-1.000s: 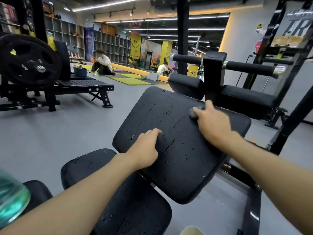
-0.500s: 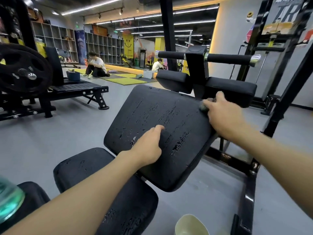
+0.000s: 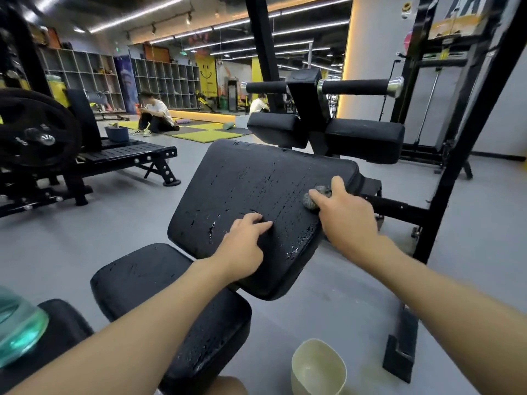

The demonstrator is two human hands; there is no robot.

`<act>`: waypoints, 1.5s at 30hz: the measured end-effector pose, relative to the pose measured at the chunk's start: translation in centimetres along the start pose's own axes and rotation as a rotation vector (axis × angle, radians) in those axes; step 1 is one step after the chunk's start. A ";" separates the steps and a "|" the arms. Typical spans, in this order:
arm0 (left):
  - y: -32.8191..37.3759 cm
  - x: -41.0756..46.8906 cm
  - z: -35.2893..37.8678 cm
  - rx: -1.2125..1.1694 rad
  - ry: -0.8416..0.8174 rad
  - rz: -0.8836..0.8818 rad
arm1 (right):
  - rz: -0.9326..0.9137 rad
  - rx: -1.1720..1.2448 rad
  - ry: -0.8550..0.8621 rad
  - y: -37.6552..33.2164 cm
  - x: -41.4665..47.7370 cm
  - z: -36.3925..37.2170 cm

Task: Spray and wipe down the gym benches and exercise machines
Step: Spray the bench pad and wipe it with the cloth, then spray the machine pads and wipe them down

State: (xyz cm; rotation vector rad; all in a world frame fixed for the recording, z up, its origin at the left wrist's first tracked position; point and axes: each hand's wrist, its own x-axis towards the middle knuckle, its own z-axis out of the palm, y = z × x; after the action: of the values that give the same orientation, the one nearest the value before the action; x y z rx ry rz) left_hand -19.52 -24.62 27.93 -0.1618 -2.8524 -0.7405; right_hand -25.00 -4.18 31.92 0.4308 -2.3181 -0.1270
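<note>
Gripping a grey cloth (image 3: pixel 312 200), right hand (image 3: pixel 346 216) presses bench pad (image 3: pixel 251 181).

floor (image 3: pixel 85 252): grey | cubby shelves (image 3: pixel 82 72): open, at rear | strip lights (image 3: pixel 142 15): lit, overhead | green mats (image 3: pixel 208 136): far floor

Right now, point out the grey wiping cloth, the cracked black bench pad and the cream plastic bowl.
grey wiping cloth (image 3: pixel 307 203): head view, bunched left edge.
cracked black bench pad (image 3: pixel 251 181): head view, bare upper surface.
cream plastic bowl (image 3: pixel 316 372): head view, inner wall.
</note>
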 end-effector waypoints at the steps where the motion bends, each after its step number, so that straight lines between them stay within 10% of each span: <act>1: -0.1 -0.1 0.0 -0.025 0.006 -0.001 | 0.008 0.011 -0.005 -1.1 -0.9 0.1; 10: 0.2 -2.2 -0.4 -0.263 0.007 -0.092 | -0.413 0.257 -0.390 -10.1 -8.7 -2.2; 14: -1.0 -3.3 -3.0 -0.257 0.024 -0.099 | -0.244 0.395 -0.340 -9.8 -5.0 -3.5; 25: -5.1 -12.3 -13.3 -0.020 0.582 -0.283 | -0.347 0.813 -0.359 -22.7 -0.3 -8.4; 31: -8.1 -20.5 -19.2 0.483 0.941 -0.380 | -0.482 0.925 -0.356 -29.0 1.2 -11.6; 35: -11.7 -23.9 -18.3 0.217 0.881 -0.804 | -0.509 0.935 -0.336 -31.8 2.2 -11.9; 39: -15.4 -24.2 -15.9 -0.257 0.722 -0.852 | -0.496 0.975 -0.360 -34.9 3.4 -9.8; 45: -16.4 -21.0 -15.6 -0.333 0.795 -0.811 | -0.309 1.015 -0.532 -33.6 6.0 -9.0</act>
State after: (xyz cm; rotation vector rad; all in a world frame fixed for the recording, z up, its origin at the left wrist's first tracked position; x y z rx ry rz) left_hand 0.87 -47.78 29.22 1.0463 -1.9428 -1.0833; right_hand -13.53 -37.37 34.94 1.3870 -2.6618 0.9285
